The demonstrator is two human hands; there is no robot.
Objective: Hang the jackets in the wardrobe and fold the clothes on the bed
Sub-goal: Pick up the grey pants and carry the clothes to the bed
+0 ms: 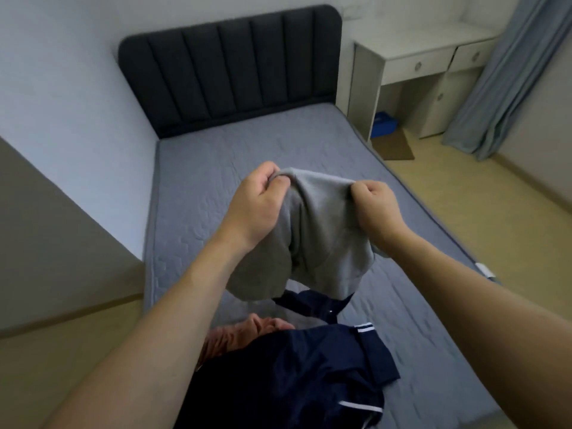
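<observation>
A grey garment hangs in the air over the bed. My left hand grips its top edge on the left, and my right hand pinches the same edge on the right. Its lower part dangles just above a dark navy jacket with white stripes that lies crumpled at the foot of the bed. A pinkish-brown garment pokes out from under the jacket's left side. The wardrobe is not in view.
The blue-grey quilted mattress runs up to a dark padded headboard. A white desk with drawers stands right of the bed, with a blue box beneath it. A grey-blue curtain hangs at far right. Light wood floor lies alongside the bed.
</observation>
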